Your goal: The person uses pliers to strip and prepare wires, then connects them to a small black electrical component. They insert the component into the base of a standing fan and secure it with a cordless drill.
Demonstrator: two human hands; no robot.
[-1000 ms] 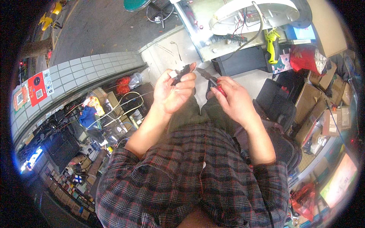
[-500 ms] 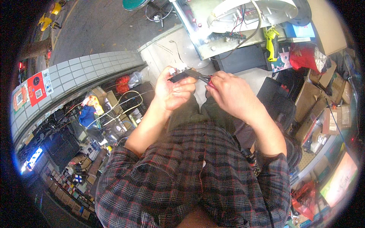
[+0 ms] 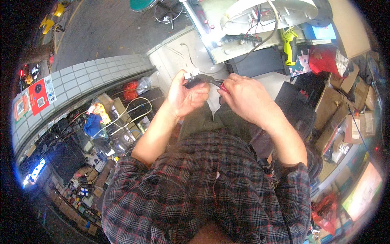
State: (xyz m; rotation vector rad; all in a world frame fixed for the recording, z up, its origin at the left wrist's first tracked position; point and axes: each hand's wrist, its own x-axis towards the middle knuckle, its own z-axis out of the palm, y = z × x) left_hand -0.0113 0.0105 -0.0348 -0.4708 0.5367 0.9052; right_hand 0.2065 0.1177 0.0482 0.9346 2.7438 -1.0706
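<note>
In front of my lap, my left hand point(image 3: 183, 97) is closed around a small black part point(image 3: 195, 82) with white pieces along its far side. Thin wires trail from it toward the floor. My right hand point(image 3: 250, 97) grips pliers point(image 3: 216, 81) with dark jaws and red handles, largely covered by my fingers. The jaws reach left to the right end of the black part; whether they clamp it I cannot make out.
Ahead to the right stands a workbench point(image 3: 221, 56) carrying a white oval housing point(image 3: 243, 16), wires and a yellow-green power tool point(image 3: 289, 45). A low tiled wall point(image 3: 97, 67) runs at left, with cluttered goods below it. Cardboard boxes point(image 3: 331, 99) pile up at right.
The black part has turned slightly in my left hand, and that hand's fingers have shifted. My right hand and the pliers have moved a little to the left.
</note>
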